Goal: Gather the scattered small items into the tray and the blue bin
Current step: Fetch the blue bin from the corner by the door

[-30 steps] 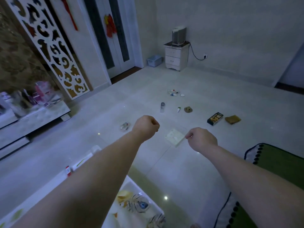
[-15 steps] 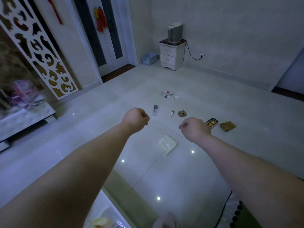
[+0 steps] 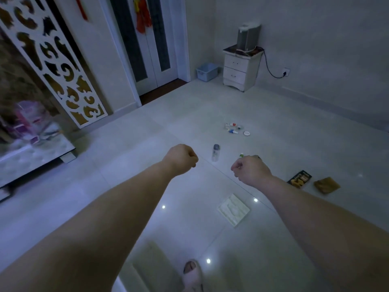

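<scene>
A grey appliance [image 3: 248, 37] stands on a white nightstand [image 3: 237, 69] near double doors [image 3: 147, 39].

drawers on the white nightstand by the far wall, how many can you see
2, stacked on the front of the white nightstand: the upper drawer just under its top, the lower drawer directly below it. Its back and far side are hidden.

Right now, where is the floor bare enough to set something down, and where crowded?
Bare tile runs between the low cabinet and the small bottle, and from the tube cluster back to the blue bin. Crowded: from the tube cluster past the bottle to the dark box, brown pouch and white moulded piece.
</scene>
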